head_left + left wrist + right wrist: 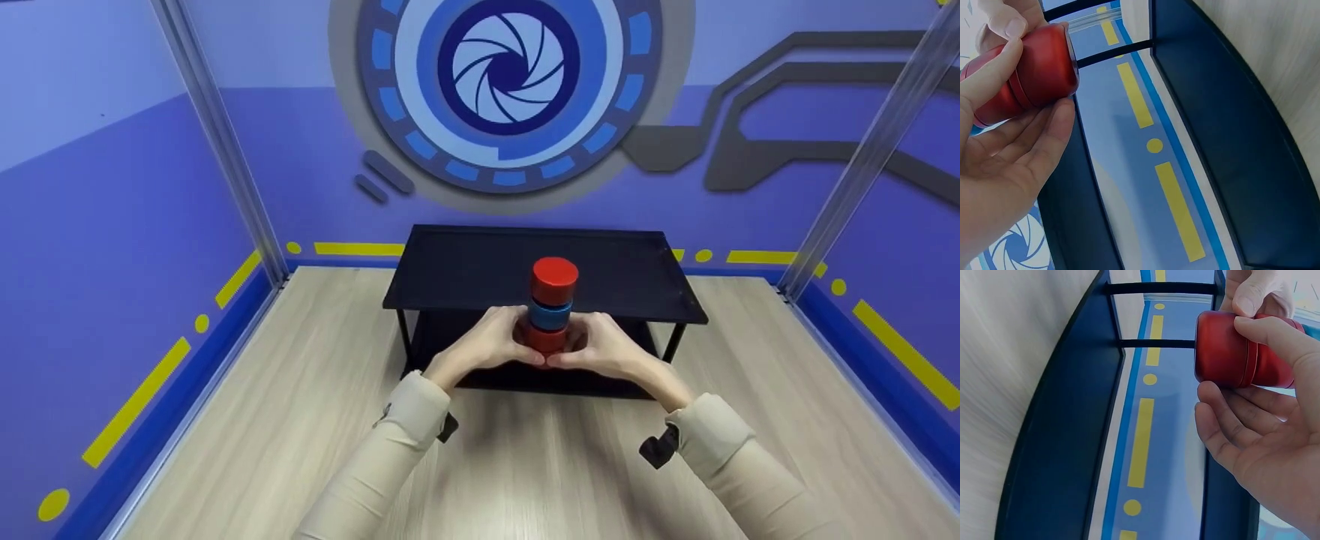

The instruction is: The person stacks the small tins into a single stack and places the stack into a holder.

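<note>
A column of small round canisters stands upright between my two hands: a red canister (555,281) on top, a blue one (550,316) in the middle, a red one (546,339) below. My left hand (491,337) grips the lowest red canister from the left, and my right hand (607,349) from the right. Both thumbs lie on its near side, their tips nearly meeting. In the left wrist view the red canister (1047,64) shows a smooth metallic wall with a seam. Its base hangs free in the air. Fingers hide part of the lower column.
A black two-level rack (487,262) stands behind the hands on the wood-grain table (315,420), its upper shelf near the column's height. Thin posts (673,341) hold the shelves apart. Blue printed panels (135,247) with metal corner posts enclose the table at the back and sides.
</note>
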`<state>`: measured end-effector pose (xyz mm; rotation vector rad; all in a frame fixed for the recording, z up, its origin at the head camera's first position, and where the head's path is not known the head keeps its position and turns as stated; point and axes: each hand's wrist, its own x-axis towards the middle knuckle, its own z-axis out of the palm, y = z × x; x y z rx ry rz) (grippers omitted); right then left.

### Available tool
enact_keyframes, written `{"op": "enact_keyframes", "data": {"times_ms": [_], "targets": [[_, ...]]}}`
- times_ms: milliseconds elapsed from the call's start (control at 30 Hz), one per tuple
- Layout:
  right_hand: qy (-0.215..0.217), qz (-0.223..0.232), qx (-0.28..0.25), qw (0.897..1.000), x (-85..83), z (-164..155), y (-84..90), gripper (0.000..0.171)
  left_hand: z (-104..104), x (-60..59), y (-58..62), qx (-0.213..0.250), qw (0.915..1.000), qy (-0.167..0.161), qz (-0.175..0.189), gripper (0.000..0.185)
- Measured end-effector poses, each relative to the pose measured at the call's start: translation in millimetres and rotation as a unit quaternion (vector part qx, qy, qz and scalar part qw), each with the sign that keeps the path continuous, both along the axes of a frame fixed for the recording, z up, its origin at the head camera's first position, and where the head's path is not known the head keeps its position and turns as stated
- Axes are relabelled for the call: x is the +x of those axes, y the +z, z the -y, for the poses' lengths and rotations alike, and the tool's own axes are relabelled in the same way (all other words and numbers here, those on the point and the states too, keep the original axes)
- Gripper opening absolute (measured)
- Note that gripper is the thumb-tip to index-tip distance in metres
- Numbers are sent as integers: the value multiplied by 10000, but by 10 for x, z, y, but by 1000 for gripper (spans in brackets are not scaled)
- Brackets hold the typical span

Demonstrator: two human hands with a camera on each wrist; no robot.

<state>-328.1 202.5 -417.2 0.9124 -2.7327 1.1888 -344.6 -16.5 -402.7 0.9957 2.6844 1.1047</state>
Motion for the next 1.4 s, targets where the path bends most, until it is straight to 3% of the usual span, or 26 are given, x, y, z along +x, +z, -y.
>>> {"op": "enact_keyframes", "data": {"times_ms": [733,1033,1400], "targets": [[144,57,-148,9998,-43,2,315,38,37,-48,307,113,9997,-196,-98,48],[-68,67,-103,9999,-90,1,436,42,14,-94,424,181,9997,-143,-41,49],[-90,310,-333,9989,38,77,798,42,-13,-194,513,338,9994,-54,5,49]]}}
